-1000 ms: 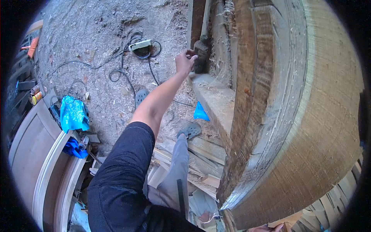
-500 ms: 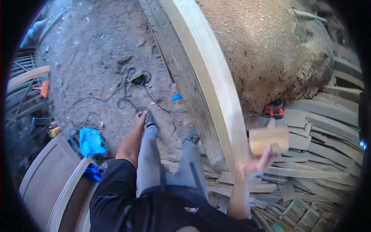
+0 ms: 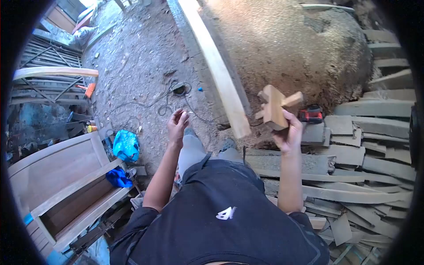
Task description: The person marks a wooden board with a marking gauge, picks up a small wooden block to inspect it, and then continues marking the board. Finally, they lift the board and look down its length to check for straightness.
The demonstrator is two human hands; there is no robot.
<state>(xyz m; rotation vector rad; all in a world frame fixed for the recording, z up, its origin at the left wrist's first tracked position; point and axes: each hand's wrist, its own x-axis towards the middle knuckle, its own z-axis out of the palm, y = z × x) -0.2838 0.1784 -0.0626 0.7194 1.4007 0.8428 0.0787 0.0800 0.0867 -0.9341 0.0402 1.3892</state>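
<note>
My right hand point(image 3: 289, 132) is closed on a wooden marking gauge point(image 3: 276, 108), a block with stems crossing through it, held up off to the right of a pale wooden board point(image 3: 216, 70). The board rests lengthwise on a darker timber beam point(image 3: 192, 48). My left hand point(image 3: 178, 126) is raised over the ground on the board's other side. Its fingers are curled with thumb and fingertips together. Whether anything small is between them cannot be made out.
Scrap wood point(image 3: 344, 154) is stacked on the right, beside a red and black power tool point(image 3: 311, 114) and a sawdust heap point(image 3: 274, 48). A dark cable point(image 3: 143, 104) lies on the dirt. Leftward are a blue bag point(image 3: 126, 145), a wooden panelled piece point(image 3: 62, 163) and an orange object point(image 3: 90, 90).
My right hand has lifted the marking gauge and turned it, so its stems now show. My left hand appears farther up and right. The view has shifted, showing more ground on the left.
</note>
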